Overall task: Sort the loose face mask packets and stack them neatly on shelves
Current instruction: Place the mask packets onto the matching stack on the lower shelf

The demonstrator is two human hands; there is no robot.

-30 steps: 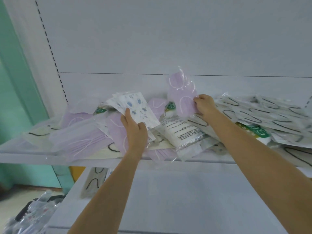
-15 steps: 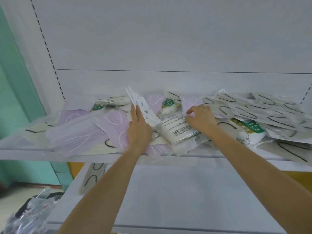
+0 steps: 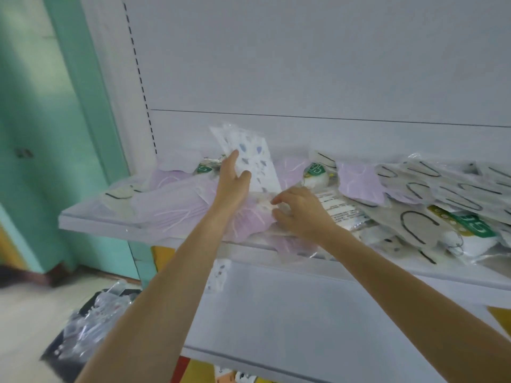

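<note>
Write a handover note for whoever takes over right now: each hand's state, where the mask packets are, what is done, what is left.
Left hand holds a patterned packet up above the heap. Right hand pinches the wrapper of a lilac packet at the front edge of the upper shelf.
Other lilac packets lie jumbled on the left, black-looped packets on the right, green-labelled packets among them; a second patterned packet lies on the lower shelf.
Done: no neat stack visible. Left: sort by kind, then stack.

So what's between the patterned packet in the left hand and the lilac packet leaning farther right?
In the head view, a white packet with a green 95 label lies between them, plus a strip of another lilac packet right beside the patterned packet.
</note>
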